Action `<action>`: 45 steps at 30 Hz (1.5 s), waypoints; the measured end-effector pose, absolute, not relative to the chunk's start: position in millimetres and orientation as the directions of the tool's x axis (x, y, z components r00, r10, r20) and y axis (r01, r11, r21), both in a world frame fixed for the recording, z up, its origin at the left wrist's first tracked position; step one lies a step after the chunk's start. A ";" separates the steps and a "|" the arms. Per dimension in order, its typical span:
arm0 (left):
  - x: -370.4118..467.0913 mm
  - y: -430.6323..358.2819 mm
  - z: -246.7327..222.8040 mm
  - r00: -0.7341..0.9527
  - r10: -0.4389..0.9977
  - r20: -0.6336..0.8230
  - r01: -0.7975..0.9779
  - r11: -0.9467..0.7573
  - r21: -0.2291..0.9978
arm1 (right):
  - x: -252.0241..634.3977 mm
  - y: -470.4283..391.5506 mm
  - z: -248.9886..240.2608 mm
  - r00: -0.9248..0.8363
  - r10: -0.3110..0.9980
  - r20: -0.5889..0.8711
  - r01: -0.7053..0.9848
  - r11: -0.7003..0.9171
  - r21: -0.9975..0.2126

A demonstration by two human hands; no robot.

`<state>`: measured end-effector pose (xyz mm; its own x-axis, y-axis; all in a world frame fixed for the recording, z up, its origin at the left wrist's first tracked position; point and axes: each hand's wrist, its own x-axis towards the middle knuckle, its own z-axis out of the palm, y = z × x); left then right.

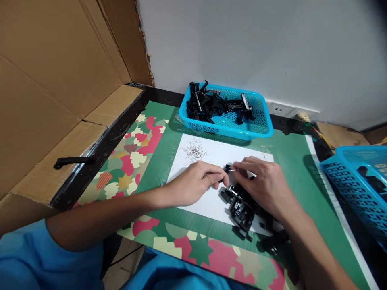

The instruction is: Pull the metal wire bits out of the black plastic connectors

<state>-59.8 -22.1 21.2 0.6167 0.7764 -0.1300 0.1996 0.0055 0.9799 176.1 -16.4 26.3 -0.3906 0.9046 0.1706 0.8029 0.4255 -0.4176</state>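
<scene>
My left hand (pixel 201 181) is closed around a small black plastic part (pixel 227 168) above the white sheet (pixel 208 207). Close by on the right, my right hand (pixel 263 179) pinches a thin metal pin or wire (pixel 234 170), which reaches toward that part. Whether the pin touches it I cannot tell. Below my right hand lies a heap of black plastic parts (pixel 242 211), partly hidden by the hand and forearm. A scattered pile of tiny thin metal pieces (pixel 195 152) rests on the sheet's far left.
A blue basket (pixel 223 131) with black parts stands behind the sheet. Another blue basket (pixel 341 173) is at the right edge. A black bar (pixel 74 160) lies on cardboard at the left. A wall socket (pixel 279 108) and cables (pixel 322 137) are at the back right.
</scene>
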 end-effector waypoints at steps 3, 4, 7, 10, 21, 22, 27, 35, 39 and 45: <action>-60.1 -22.6 22.4 0.611 0.779 -0.143 0.203 0.020 0.979 | 175.8 -17.5 24.0 -0.411 0.892 0.190 0.800 0.453 -0.394; -60.1 -22.8 22.6 0.608 0.780 -0.148 0.205 0.026 0.978 | 175.5 -18.0 23.1 -0.421 0.885 0.199 0.798 0.466 -0.382; -59.5 -23.0 22.4 0.594 0.790 -0.150 0.202 0.034 0.979 | 173.5 -19.4 21.5 -0.455 0.864 0.215 0.799 0.503 -0.330; -58.6 -22.5 21.8 0.586 0.797 -0.148 0.202 0.033 0.979 | 170.4 -20.4 22.6 -0.485 0.852 0.198 0.805 0.524 -0.278; -58.0 -22.5 21.0 0.572 0.814 -0.103 0.256 -0.058 0.965 | 194.3 -15.2 47.0 -0.382 0.923 0.055 0.832 0.369 -0.413; -57.9 -22.5 20.1 0.572 0.813 -0.106 0.258 -0.056 0.965 | 196.4 -14.2 47.1 -0.373 0.925 0.071 0.822 0.365 -0.438; -57.8 -22.1 18.8 0.575 0.808 -0.124 0.256 -0.034 0.966 | 203.4 -9.9 41.9 -0.276 0.952 0.133 0.796 0.304 -0.523; -57.9 -23.7 19.8 0.570 0.811 -0.132 0.241 -0.011 0.970 | 214.9 -11.7 49.2 -0.362 0.929 -0.078 0.810 0.272 -0.520; -58.4 -24.8 21.5 0.582 0.804 -0.122 0.232 -0.020 0.972 | 216.3 -14.0 50.4 -0.445 0.890 -0.099 0.764 0.319 -0.561; -55.5 -27.3 21.2 0.588 0.801 -0.114 0.238 -0.036 0.971 | 216.4 -11.5 46.8 -0.503 0.859 -0.094 0.751 0.380 -0.540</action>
<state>-55.5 -27.3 21.2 0.5875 0.8011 -0.1139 0.2378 -0.0364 0.9706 216.4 -11.5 46.8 -0.5028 0.8593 -0.0944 0.7509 0.3800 -0.5401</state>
